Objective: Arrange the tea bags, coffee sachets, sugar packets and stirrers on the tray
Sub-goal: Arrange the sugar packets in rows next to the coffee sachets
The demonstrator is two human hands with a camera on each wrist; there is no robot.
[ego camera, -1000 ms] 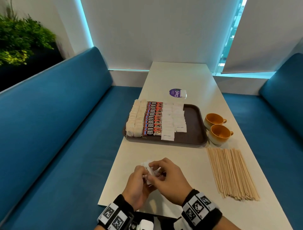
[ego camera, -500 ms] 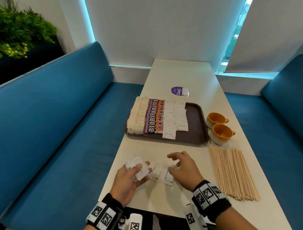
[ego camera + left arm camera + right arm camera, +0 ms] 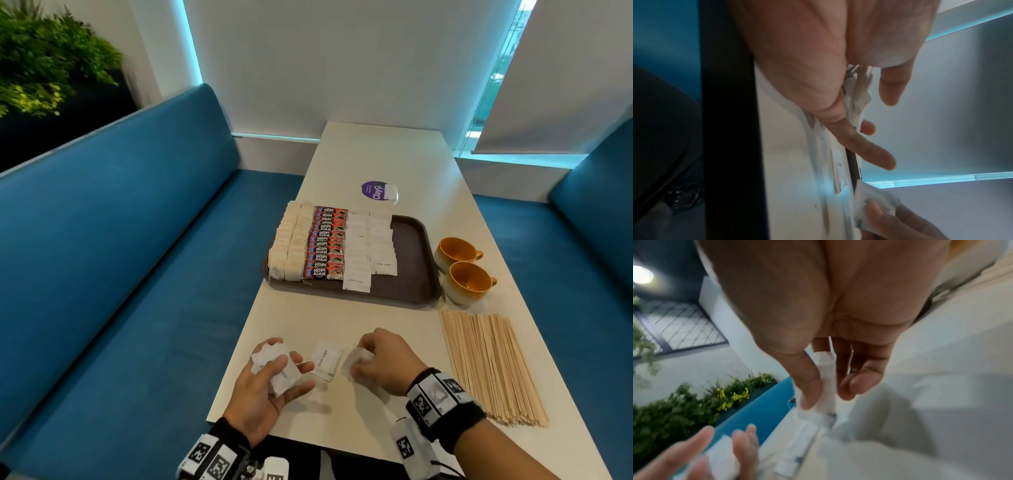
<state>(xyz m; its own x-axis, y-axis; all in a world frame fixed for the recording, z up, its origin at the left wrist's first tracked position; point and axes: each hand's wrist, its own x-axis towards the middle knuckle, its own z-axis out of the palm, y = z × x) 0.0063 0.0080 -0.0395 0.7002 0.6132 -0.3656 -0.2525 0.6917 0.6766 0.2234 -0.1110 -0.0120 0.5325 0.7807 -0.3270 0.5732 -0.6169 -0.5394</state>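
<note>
Your head view is evenly lit and sharp around the tray (image 3: 416, 274). Cyan glow comes from the window strips behind it, with soft hand shadows on the table (image 3: 342, 404) in front. The edges bow, and the plant (image 3: 44, 68) far left of the tray is smeared. Your wrist views are dimmer and motion-blurred; ceiling lamp (image 3: 642, 274) flares.

From my feed I see a long cream table (image 3: 387, 161) between two blue benches (image 3: 113, 260). Two orange cups (image 3: 460, 270) stand side by side near its right edge, handles pointing right. A round purple sticker (image 3: 373, 191) lies toward the far end. A leafy green plant (image 3: 37, 61) sits behind the left bench, and white blinds (image 3: 561, 75) cover the window.
</note>
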